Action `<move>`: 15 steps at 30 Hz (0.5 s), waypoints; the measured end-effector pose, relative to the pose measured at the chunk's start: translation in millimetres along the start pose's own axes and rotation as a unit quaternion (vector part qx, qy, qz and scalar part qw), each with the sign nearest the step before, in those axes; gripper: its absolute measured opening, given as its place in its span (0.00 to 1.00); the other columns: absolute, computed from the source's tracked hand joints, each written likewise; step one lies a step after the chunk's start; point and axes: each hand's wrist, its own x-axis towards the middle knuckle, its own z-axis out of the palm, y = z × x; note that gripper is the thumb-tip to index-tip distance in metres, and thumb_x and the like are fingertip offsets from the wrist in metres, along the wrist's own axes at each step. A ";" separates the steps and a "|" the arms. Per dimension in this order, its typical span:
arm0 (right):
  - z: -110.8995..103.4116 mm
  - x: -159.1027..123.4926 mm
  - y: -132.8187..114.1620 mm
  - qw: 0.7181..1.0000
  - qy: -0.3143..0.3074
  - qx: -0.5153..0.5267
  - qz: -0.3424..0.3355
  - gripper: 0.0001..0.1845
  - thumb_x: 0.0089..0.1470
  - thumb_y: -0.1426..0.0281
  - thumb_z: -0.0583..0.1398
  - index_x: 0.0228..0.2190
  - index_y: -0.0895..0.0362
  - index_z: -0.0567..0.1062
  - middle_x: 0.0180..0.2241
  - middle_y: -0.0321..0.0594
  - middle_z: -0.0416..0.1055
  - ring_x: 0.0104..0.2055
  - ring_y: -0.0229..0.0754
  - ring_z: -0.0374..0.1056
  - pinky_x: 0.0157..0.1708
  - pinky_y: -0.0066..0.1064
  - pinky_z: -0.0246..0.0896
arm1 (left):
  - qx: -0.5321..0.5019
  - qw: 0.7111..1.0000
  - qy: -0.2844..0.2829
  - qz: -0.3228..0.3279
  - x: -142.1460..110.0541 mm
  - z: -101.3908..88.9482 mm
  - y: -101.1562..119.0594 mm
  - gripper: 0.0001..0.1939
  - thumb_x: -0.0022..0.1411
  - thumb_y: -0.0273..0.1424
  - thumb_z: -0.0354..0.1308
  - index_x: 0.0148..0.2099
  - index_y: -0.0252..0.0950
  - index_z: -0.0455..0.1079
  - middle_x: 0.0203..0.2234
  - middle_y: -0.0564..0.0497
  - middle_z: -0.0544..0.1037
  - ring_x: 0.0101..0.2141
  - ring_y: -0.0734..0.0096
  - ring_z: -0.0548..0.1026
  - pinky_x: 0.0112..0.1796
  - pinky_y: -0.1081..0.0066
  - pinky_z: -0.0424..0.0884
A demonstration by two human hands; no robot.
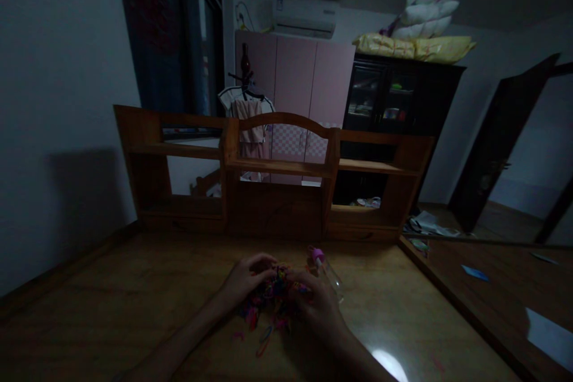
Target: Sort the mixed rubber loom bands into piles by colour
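A heap of small, many-coloured elastic hair ties [278, 287] lies on the wooden desktop, pink, blue, yellow and red among them. My left hand [246, 277] comes in from the left, its fingers curled into the heap's upper edge. From the right, my right hand [316, 301] bends its fingers round the other side. Both hands are closed on some of the hair ties between them; dim light blurs exactly which ones. A few loose loops [265, 340] lie on the desk just in front of the heap. Beyond my right hand rests a clear bottle [332, 279] with a pink cap [316, 254].
A wooden shelf unit [277, 168] stands along the desk's far edge. To the right, past a raised wooden edge [447, 304], another brown surface holds a blue card [474, 273] and white paper [550, 331]. A wall [62, 131] borders the desk's left.
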 end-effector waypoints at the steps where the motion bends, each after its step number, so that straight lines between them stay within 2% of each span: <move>1: -0.5 0.3 -1.0 1.000 0.002 -0.015 -0.006 0.11 0.56 0.73 0.59 0.40 0.52 0.78 0.41 0.42 0.77 0.44 0.45 0.73 0.42 0.35 0.69 | 0.003 1.000 -0.002 0.002 -0.1 0.0 0.0 0.15 0.55 0.39 0.63 0.42 0.35 0.75 0.36 0.48 0.80 0.38 0.63 0.77 0.39 0.70 0.70; 5: -1.6 1.6 -3.5 0.998 -0.008 -0.065 -0.024 0.07 0.57 0.73 0.59 0.35 0.53 0.79 0.37 0.40 0.77 0.41 0.43 0.72 0.42 0.33 0.66 | 0.019 1.000 -0.019 0.009 -1.2 0.8 0.2 0.16 0.54 0.39 0.63 0.41 0.35 0.77 0.34 0.48 0.80 0.35 0.64 0.76 0.36 0.71 0.70; 12: 1.7 3.3 -1.7 0.992 -0.028 -0.097 -0.074 0.10 0.60 0.71 0.57 0.35 0.50 0.79 0.39 0.38 0.77 0.42 0.41 0.72 0.46 0.33 0.63 | -0.034 0.998 -0.050 0.030 -3.4 4.1 4.2 0.15 0.54 0.37 0.63 0.42 0.35 0.77 0.36 0.47 0.80 0.38 0.64 0.76 0.40 0.71 0.69; 15: 3.4 2.8 -1.2 0.988 -0.033 -0.122 -0.092 0.12 0.58 0.74 0.56 0.35 0.50 0.79 0.39 0.38 0.77 0.43 0.42 0.71 0.47 0.35 0.62 | -0.027 0.998 -0.039 0.035 -2.4 3.3 2.8 0.15 0.54 0.38 0.63 0.42 0.35 0.77 0.36 0.47 0.80 0.37 0.65 0.75 0.38 0.71 0.68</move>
